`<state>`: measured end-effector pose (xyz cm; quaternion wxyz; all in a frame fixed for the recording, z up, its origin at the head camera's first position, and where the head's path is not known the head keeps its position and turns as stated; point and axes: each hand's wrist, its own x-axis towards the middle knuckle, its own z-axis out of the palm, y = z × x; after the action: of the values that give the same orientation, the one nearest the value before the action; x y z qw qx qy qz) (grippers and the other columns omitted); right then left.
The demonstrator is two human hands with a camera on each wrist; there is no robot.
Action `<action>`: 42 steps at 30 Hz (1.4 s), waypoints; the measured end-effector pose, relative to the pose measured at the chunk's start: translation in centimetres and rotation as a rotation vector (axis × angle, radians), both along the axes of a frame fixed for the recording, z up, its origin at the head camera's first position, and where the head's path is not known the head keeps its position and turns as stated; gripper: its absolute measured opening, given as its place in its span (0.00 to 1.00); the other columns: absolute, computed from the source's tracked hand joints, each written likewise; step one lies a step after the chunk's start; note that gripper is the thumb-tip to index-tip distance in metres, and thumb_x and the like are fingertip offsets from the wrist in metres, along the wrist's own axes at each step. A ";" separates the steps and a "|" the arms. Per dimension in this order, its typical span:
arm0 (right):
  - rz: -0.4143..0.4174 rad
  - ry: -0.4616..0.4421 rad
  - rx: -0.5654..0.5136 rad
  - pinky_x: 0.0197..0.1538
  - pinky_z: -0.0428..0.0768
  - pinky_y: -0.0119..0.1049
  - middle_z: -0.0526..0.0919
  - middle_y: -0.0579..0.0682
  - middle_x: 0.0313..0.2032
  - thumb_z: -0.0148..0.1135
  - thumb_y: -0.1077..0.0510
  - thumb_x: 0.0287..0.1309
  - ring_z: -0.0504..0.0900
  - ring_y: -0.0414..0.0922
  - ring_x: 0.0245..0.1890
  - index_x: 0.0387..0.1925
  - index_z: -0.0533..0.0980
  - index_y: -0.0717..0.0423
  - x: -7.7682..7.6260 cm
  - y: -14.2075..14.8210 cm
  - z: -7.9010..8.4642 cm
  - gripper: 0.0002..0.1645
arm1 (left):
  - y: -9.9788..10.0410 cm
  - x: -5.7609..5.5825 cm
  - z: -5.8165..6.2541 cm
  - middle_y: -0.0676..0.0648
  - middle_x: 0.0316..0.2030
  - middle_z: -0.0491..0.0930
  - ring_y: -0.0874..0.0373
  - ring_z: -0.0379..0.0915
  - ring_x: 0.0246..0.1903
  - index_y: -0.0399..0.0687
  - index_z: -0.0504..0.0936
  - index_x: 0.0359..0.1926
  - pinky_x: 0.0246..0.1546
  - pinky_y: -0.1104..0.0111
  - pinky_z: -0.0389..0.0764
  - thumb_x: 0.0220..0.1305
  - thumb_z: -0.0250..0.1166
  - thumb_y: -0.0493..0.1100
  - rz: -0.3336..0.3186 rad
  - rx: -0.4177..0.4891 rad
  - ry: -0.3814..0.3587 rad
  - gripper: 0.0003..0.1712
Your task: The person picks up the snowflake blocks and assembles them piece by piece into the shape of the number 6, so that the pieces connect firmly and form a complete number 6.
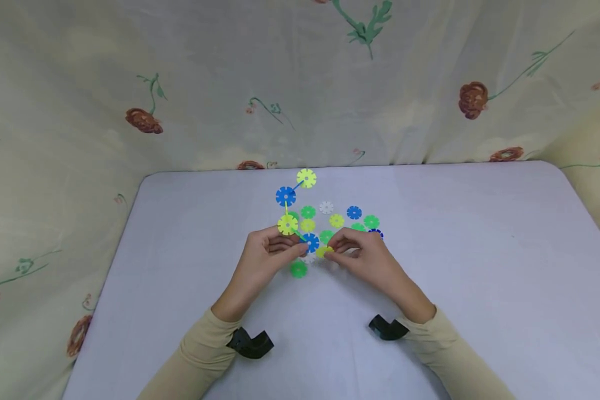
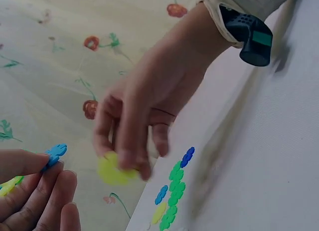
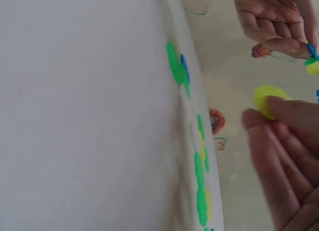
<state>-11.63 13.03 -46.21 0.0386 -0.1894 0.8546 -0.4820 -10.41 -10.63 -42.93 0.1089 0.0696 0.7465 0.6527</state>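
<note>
Over the table (image 1: 195, 233), the left grip (image 1: 261, 256) pinches a blue disc (image 1: 311, 242), the right grip (image 1: 369, 255) a yellow disc (image 1: 322, 251), both by the edge.

A: ok so what's behind that table (image 1: 480, 250)?

B: pale cream fabric backdrop (image 1: 205, 66), kinda wrinkly. goes all along the far edge and down past the left edge too

A: and the print on it?

B: brownish-red flowers (image 1: 473, 100) on thin green stems (image 1: 536, 62). there's a big leafy sprig (image 1: 367, 30) high above the far edge, and a couple of blooms get cut off right at that edge lol

A: table itself?

B: pale lavender-white top, rounded far corners. light's soft, bit yellower past the far right corner
</note>
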 end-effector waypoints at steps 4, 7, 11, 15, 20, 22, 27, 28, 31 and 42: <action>-0.040 0.035 -0.176 0.36 0.88 0.31 0.90 0.51 0.36 0.77 0.63 0.57 0.89 0.35 0.38 0.37 0.85 0.55 0.2 0.3 0.8 0.08 | 0.1 0.0 0.1 0.41 0.39 0.89 0.55 0.88 0.41 0.39 0.86 0.43 0.45 0.70 0.88 0.66 0.73 0.41 0.004 -0.011 0.011 0.10; -0.054 0.049 -0.239 0.36 0.88 0.30 0.90 0.53 0.36 0.76 0.65 0.56 0.88 0.33 0.38 0.37 0.85 0.56 0.4 0.4 1.1 0.08 | 0.1 0.1 0.2 0.41 0.39 0.88 0.55 0.88 0.41 0.39 0.86 0.44 0.44 0.70 0.88 0.66 0.72 0.41 0.005 -0.008 0.010 0.10; -0.052 0.077 -0.273 0.35 0.88 0.31 0.91 0.53 0.36 0.76 0.67 0.55 0.88 0.34 0.38 0.37 0.85 0.56 0.6 0.3 1.3 0.08 | 0.1 0.1 0.1 0.41 0.39 0.88 0.55 0.87 0.40 0.39 0.85 0.43 0.44 0.70 0.88 0.66 0.73 0.41 0.008 0.000 0.003 0.10; -0.045 0.103 -0.267 0.36 0.88 0.31 0.91 0.52 0.36 0.76 0.67 0.56 0.88 0.33 0.38 0.37 0.86 0.56 0.6 0.2 1.3 0.08 | 0.1 0.1 0.1 0.41 0.39 0.88 0.54 0.88 0.40 0.39 0.85 0.43 0.44 0.70 0.88 0.66 0.72 0.41 0.005 0.005 -0.006 0.10; -0.010 0.172 -0.260 0.38 0.88 0.31 0.92 0.52 0.36 0.75 0.69 0.56 0.88 0.34 0.39 0.38 0.87 0.56 0.7 0.0 1.1 0.09 | 0.2 0.1 0.2 0.40 0.38 0.88 0.55 0.88 0.40 0.38 0.85 0.42 0.45 0.69 0.89 0.66 0.72 0.41 -0.005 0.013 -0.028 0.10; 0.005 0.213 -0.257 0.38 0.88 0.30 0.92 0.52 0.37 0.75 0.71 0.55 0.89 0.34 0.40 0.38 0.88 0.56 0.8 0.0 1.0 0.11 | 0.2 0.1 0.2 0.40 0.38 0.88 0.55 0.89 0.40 0.37 0.85 0.42 0.46 0.65 0.89 0.66 0.72 0.40 -0.008 0.020 -0.040 0.10; 0.015 0.311 -0.247 0.39 0.88 0.28 0.93 0.53 0.37 0.76 0.75 0.49 0.90 0.35 0.40 0.36 0.88 0.56 1.0 -0.1 0.9 0.15 | 0.3 0.1 0.2 0.40 0.37 0.89 0.51 0.90 0.40 0.37 0.85 0.41 0.50 0.49 0.88 0.66 0.72 0.39 -0.019 0.040 -0.061 0.09; 0.017 0.323 -0.249 0.39 0.88 0.28 0.93 0.54 0.37 0.76 0.76 0.48 0.90 0.35 0.40 0.36 0.88 0.57 1.0 -0.1 0.9 0.15 | 0.3 0.1 0.2 0.40 0.37 0.89 0.49 0.90 0.40 0.36 0.85 0.42 0.50 0.46 0.87 0.66 0.72 0.39 -0.021 0.044 -0.060 0.09; 0.018 0.344 -0.253 0.39 0.88 0.28 0.92 0.55 0.37 0.76 0.77 0.47 0.90 0.36 0.40 0.35 0.88 0.58 1.0 -0.2 0.8 0.15 | 0.3 0.2 0.2 0.40 0.37 0.89 0.42 0.89 0.42 0.37 0.86 0.42 0.50 0.45 0.87 0.66 0.72 0.40 -0.025 0.055 -0.058 0.09; 0.031 0.373 -0.233 0.38 0.89 0.30 0.93 0.53 0.37 0.76 0.75 0.50 0.91 0.40 0.40 0.36 0.86 0.57 1.0 -0.4 0.9 0.14 | 0.4 0.0 -0.1 0.41 0.38 0.87 0.56 0.87 0.40 0.37 0.85 0.44 0.46 0.62 0.90 0.66 0.72 0.39 -0.023 0.039 -0.036 0.10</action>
<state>-10.62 12.62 -45.26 -0.1348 -0.2913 0.7826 -0.5334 -10.37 -10.26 -43.01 0.1287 0.0684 0.7307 0.6669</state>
